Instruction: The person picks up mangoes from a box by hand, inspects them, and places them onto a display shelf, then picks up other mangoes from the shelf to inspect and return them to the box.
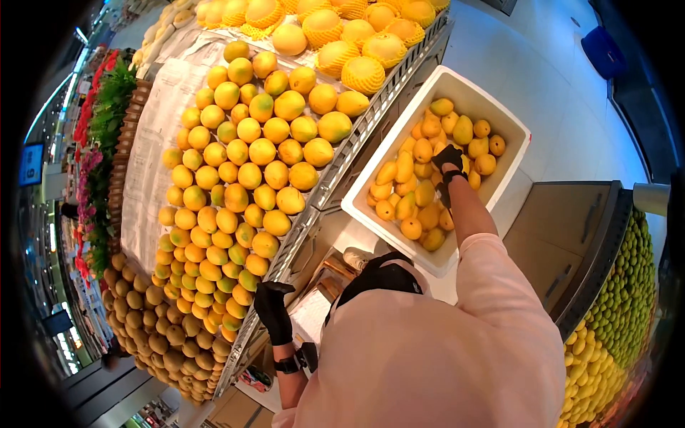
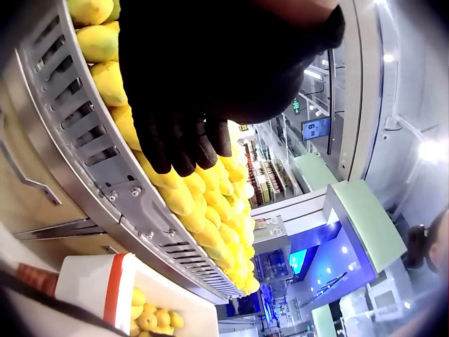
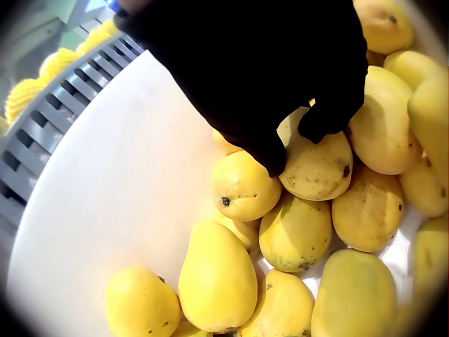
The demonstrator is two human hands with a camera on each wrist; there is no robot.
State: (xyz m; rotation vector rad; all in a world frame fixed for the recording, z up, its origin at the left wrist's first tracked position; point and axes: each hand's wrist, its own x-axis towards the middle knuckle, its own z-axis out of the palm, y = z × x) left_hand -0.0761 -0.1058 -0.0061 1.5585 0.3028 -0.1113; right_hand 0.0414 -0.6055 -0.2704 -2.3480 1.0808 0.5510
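In the head view my right hand [image 1: 449,158], in a black glove, reaches into a white foam box [image 1: 371,207] of yellow mangoes. Up close, the right wrist view shows its thumb and a finger pinching a spotted mango [image 3: 317,167], with other mangoes touching it on several sides. The glove hides the top of that fruit. My left hand [image 1: 273,308], also gloved in black, is at the slatted rim [image 1: 296,246] of the display stand. Its fingers [image 2: 179,151] extend loosely with nothing held, overlapping the displayed mangoes [image 2: 203,210] in the left wrist view.
Rows of mangoes [image 1: 250,175] cover the sloping stand, with net-wrapped fruit [image 1: 364,75] at its far end and brown round fruit [image 1: 153,321] nearer. A cabinet [image 1: 560,235] stands right of the box, beside green fruit [image 1: 628,285]. A blue bin [image 1: 604,53] is farther off.
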